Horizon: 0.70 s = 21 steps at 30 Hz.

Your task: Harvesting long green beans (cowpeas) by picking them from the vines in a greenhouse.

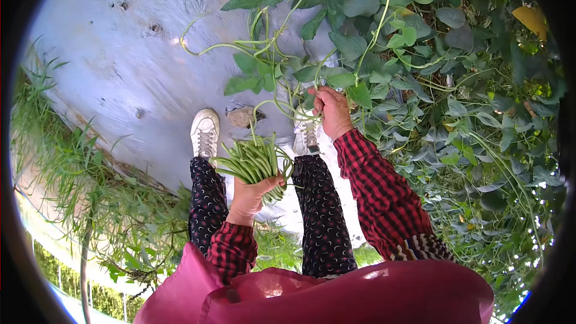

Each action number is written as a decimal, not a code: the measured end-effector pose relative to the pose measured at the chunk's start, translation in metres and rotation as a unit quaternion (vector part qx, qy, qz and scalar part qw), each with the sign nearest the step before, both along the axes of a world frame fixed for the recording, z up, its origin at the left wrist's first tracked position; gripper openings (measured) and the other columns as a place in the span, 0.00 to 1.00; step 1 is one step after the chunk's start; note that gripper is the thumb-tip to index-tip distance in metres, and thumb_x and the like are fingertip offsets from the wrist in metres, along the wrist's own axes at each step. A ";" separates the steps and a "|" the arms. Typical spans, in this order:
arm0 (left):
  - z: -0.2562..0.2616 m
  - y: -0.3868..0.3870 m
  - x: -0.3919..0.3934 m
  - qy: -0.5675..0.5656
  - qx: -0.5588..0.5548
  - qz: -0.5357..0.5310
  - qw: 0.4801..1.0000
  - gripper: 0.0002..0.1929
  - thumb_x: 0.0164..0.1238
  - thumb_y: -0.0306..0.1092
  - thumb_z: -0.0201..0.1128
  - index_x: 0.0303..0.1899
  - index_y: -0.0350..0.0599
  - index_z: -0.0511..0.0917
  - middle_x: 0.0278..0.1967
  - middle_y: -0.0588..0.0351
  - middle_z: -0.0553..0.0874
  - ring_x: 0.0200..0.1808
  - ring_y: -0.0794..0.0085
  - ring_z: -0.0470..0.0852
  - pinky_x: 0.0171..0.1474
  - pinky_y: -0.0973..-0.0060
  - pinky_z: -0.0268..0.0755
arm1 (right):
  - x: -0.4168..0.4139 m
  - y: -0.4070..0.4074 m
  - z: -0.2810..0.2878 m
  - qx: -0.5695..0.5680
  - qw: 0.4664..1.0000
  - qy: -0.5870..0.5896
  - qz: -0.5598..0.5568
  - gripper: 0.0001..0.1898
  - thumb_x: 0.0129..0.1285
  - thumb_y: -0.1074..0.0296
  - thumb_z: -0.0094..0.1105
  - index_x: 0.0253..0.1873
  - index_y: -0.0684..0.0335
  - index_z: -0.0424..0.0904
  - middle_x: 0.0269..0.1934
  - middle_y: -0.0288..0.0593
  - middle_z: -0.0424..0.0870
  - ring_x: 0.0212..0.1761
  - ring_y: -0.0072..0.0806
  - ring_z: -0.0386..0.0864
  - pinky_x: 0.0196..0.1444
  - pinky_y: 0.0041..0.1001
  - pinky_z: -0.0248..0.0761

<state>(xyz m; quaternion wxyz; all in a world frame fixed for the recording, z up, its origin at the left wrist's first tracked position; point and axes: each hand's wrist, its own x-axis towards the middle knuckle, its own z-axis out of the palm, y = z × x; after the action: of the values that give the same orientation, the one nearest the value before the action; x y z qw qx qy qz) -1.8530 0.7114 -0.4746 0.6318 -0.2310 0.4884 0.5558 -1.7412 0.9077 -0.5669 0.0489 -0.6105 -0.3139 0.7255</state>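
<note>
A thick bundle of long green beans (pixel 254 159) is held in my left hand (pixel 252 193), in front of my legs. My right hand (pixel 332 110) is raised at the edge of the leafy bean plants (pixel 355 45), above my right shoe. Its fingers are curled at a thin green stem or bean; leaves partly hide the fingertips, so what they grip is unclear. Pale looping bean pods and tendrils (pixel 234 46) hang across the middle, to the left of my right hand.
Dense bean foliage (pixel 472 144) fills the right side. Silvery plastic sheeting (pixel 117 67) covers the ground, with a stone (pixel 240 117) between my white shoes (pixel 205 132). Tall grass (pixel 81 175) lines the left edge, where a thin pole (pixel 85 261) stands.
</note>
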 end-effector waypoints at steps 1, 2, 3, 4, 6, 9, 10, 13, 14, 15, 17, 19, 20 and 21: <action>0.000 0.001 0.000 -0.010 0.004 0.007 1.000 0.11 0.47 0.17 0.64 0.34 0.37 0.75 0.28 0.55 0.81 0.29 0.71 0.80 0.36 0.75 0.75 | 0.001 0.000 -0.003 0.030 0.999 0.005 0.015 0.12 0.62 0.70 0.42 0.42 0.69 0.75 0.20 0.31 0.66 0.18 0.14 0.61 0.19 0.18 0.59; -0.001 0.002 0.001 -0.015 0.001 0.010 1.000 0.11 0.47 0.16 0.64 0.34 0.37 0.75 0.28 0.55 0.81 0.29 0.71 0.80 0.35 0.75 0.74 | 0.000 -0.003 -0.007 0.048 0.998 -0.016 0.035 0.11 0.61 0.72 0.43 0.42 0.68 0.75 0.20 0.29 0.64 0.18 0.14 0.59 0.20 0.20 0.62; 0.000 0.001 0.000 -0.013 0.000 0.011 1.000 0.11 0.47 0.16 0.64 0.34 0.37 0.75 0.28 0.55 0.81 0.29 0.71 0.80 0.35 0.75 0.74 | -0.010 -0.010 -0.008 0.047 0.998 -0.013 0.036 0.11 0.61 0.72 0.43 0.42 0.68 0.75 0.20 0.29 0.64 0.18 0.14 0.59 0.20 0.20 0.62; 0.000 0.000 -0.001 -0.011 -0.005 0.013 1.000 0.11 0.46 0.16 0.64 0.34 0.37 0.75 0.27 0.55 0.81 0.29 0.71 0.80 0.35 0.75 0.74 | -0.018 -0.019 -0.009 -0.023 1.000 -0.009 0.009 0.11 0.60 0.72 0.43 0.41 0.68 0.75 0.19 0.28 0.64 0.18 0.14 0.59 0.20 0.20 0.62; -0.002 -0.004 -0.003 -0.006 -0.012 0.017 1.000 0.11 0.46 0.16 0.63 0.34 0.37 0.75 0.27 0.55 0.81 0.28 0.71 0.80 0.34 0.75 0.74 | -0.034 -0.024 -0.006 -0.108 0.992 0.055 -0.017 0.10 0.60 0.74 0.48 0.45 0.67 0.74 0.21 0.28 0.65 0.19 0.14 0.59 0.20 0.19 0.60; -0.001 -0.012 -0.006 0.002 -0.016 0.027 0.999 0.12 0.45 0.16 0.63 0.34 0.37 0.74 0.27 0.55 0.80 0.28 0.72 0.80 0.34 0.75 0.74 | -0.089 -0.015 0.004 -0.098 0.988 0.084 -0.086 0.13 0.59 0.72 0.54 0.49 0.64 0.72 0.23 0.29 0.66 0.19 0.13 0.59 0.18 0.19 0.56; 0.000 -0.007 -0.004 -0.004 -0.030 0.037 0.999 0.12 0.45 0.16 0.63 0.34 0.37 0.74 0.27 0.55 0.80 0.28 0.72 0.80 0.34 0.75 0.74 | -0.098 -0.008 -0.006 -0.094 0.989 0.082 -0.084 0.13 0.59 0.72 0.54 0.49 0.64 0.72 0.23 0.29 0.66 0.19 0.13 0.59 0.18 0.19 0.56; -0.004 -0.009 0.001 0.005 -0.003 0.034 0.999 0.11 0.46 0.16 0.63 0.34 0.36 0.76 0.27 0.53 0.81 0.27 0.68 0.81 0.33 0.72 0.76 | -0.128 0.008 -0.029 -0.072 0.988 0.022 -0.136 0.17 0.58 0.68 0.60 0.51 0.61 0.70 0.26 0.28 0.67 0.19 0.13 0.58 0.17 0.19 0.52; -0.005 -0.011 0.002 0.000 0.000 0.037 0.999 0.11 0.46 0.16 0.63 0.34 0.36 0.75 0.28 0.54 0.81 0.28 0.68 0.81 0.34 0.72 0.76 | -0.134 0.009 -0.033 -0.080 0.982 0.045 -0.164 0.18 0.56 0.70 0.61 0.52 0.60 0.70 0.25 0.27 0.67 0.18 0.13 0.57 0.17 0.19 0.51; -0.005 -0.013 0.002 0.002 0.000 0.039 0.999 0.11 0.46 0.16 0.63 0.34 0.36 0.75 0.28 0.54 0.81 0.28 0.68 0.81 0.34 0.72 0.76 | -0.139 0.010 -0.034 -0.087 0.975 0.067 -0.192 0.19 0.55 0.71 0.63 0.52 0.59 0.70 0.25 0.26 0.67 0.18 0.13 0.57 0.16 0.18 0.49; -0.003 -0.013 0.000 -0.004 -0.004 0.044 0.999 0.11 0.47 0.16 0.63 0.35 0.36 0.75 0.28 0.54 0.81 0.28 0.68 0.81 0.34 0.72 0.76 | -0.142 0.010 -0.033 -0.109 0.969 0.108 -0.196 0.16 0.54 0.69 0.64 0.48 0.58 0.73 0.25 0.26 0.69 0.18 0.13 0.57 0.17 0.19 0.49; -0.003 -0.012 0.001 -0.009 -0.003 0.050 0.999 0.12 0.46 0.16 0.63 0.35 0.36 0.75 0.28 0.54 0.81 0.28 0.68 0.81 0.33 0.72 0.75 | -0.135 0.007 -0.025 -0.093 0.975 0.104 -0.175 0.12 0.56 0.66 0.63 0.45 0.58 0.74 0.26 0.26 0.69 0.18 0.13 0.58 0.16 0.18 0.50; -0.002 -0.011 0.001 -0.002 -0.007 0.052 0.999 0.12 0.46 0.16 0.63 0.36 0.36 0.75 0.28 0.54 0.80 0.28 0.68 0.81 0.33 0.72 0.75 | -0.129 0.005 -0.019 -0.092 0.975 0.103 -0.172 0.12 0.56 0.66 0.63 0.45 0.58 0.74 0.26 0.26 0.69 0.18 0.13 0.58 0.16 0.18 0.50; -0.001 -0.011 -0.001 0.006 -0.011 0.053 0.999 0.12 0.46 0.16 0.62 0.36 0.36 0.75 0.28 0.54 0.80 0.28 0.68 0.80 0.33 0.72 0.75 | -0.124 0.002 -0.008 -0.048 0.987 0.062 -0.139 0.11 0.59 0.63 0.60 0.44 0.58 0.74 0.31 0.28 0.73 0.22 0.13 0.60 0.17 0.16 0.52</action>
<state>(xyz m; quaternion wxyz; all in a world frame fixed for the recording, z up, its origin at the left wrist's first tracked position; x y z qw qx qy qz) -1.8542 0.7004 -0.4756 0.5962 -0.2598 0.4851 0.5845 -1.8650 0.9096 -0.5750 0.1388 -0.6037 -0.1874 0.7624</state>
